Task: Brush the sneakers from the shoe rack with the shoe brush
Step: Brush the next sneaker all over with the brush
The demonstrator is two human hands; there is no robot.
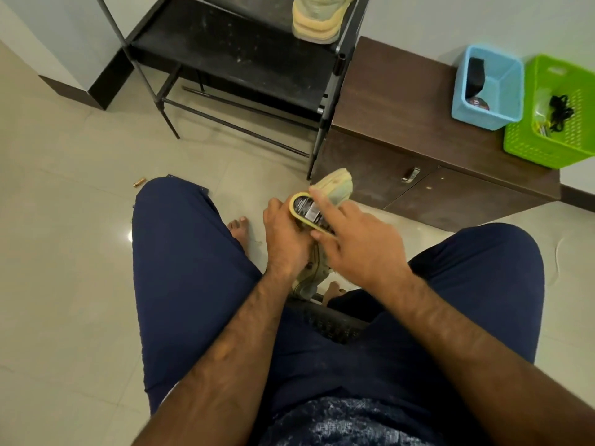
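Note:
Between my knees I hold a pale beige sneaker (335, 185), its toe pointing away from me and its heel (306, 283) below my hands. My left hand (285, 235) grips the sneaker's side from the left. My right hand (357, 243) is closed on a shoe brush (307, 209) with a yellow rim and a dark label, pressed flat against the sneaker. A second beige sneaker (318, 17) stands on the upper shelf of the black shoe rack (231, 56).
A low brown cabinet (402, 130) stands right of the rack, carrying a blue basket (487, 88) and a green basket (553, 111). I sit on a black stool (331, 320) on a tiled floor. A small brass-coloured object (139, 181) lies on the floor at left.

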